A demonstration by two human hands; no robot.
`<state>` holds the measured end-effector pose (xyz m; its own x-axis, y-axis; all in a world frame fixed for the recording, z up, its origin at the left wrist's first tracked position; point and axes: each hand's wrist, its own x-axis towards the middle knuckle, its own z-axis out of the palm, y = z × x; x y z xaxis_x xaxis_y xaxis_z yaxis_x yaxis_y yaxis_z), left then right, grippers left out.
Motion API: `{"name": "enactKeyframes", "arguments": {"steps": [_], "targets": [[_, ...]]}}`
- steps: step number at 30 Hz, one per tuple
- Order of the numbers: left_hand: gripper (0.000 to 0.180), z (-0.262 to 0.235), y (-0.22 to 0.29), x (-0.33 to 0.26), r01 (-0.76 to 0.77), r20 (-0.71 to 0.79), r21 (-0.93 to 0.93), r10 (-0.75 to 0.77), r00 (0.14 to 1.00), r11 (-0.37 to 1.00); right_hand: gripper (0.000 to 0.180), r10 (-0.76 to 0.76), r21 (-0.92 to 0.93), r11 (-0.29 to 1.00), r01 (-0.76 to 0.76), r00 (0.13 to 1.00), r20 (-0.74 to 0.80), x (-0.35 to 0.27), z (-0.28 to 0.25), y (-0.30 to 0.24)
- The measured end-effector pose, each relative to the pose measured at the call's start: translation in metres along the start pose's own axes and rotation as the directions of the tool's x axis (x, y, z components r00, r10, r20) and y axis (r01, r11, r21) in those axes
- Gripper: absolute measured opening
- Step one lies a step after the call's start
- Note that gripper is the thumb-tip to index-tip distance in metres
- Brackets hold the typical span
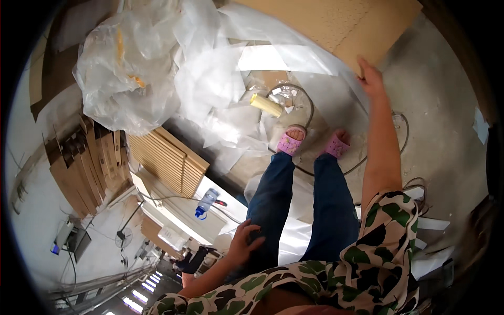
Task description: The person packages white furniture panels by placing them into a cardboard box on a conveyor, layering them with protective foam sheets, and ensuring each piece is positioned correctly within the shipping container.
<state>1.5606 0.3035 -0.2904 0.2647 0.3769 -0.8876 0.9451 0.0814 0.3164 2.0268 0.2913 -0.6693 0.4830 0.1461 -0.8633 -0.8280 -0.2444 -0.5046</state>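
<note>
At the upper right, my right hand point(371, 79) grips the near edge of a large brown cardboard sheet point(367, 29). A ragged crease line runs across the sheet, and its far part leaves the picture at the top. My right arm is stretched out toward it. My left hand point(245, 242) hangs beside my left thigh with its fingers apart and nothing in them. Close to that hand, a clear bottle with a blue cap point(207, 203) lies on a white surface, beside a small red and black object point(220, 202).
Crumpled clear plastic sheeting point(131, 73) heaps at the upper left. A stack of cardboard strips point(170, 163) sits left of my legs; folded cardboard point(84, 173) stands beyond it. On the floor lie a yellow roll point(266, 105), scraps and a looping dark cable point(312, 105) around my feet.
</note>
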Motion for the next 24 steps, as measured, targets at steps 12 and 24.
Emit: {"name": "enactKeyframes", "arguments": {"steps": [12, 24], "targets": [[0.045, -0.107, 0.134, 0.136, 0.030, 0.089, -0.980, 0.301, 0.949, 0.194, 0.022, -0.329, 0.228, 0.942, 0.246, 0.811, 0.484, -0.523, 0.038, -0.145], [0.050, -0.033, 0.152, -0.076, 0.021, 0.496, -0.718, 0.491, 0.717, 0.696, 0.029, -0.616, 0.147, 0.784, 0.603, 0.728, 0.301, -0.914, -0.135, -0.084]]}}
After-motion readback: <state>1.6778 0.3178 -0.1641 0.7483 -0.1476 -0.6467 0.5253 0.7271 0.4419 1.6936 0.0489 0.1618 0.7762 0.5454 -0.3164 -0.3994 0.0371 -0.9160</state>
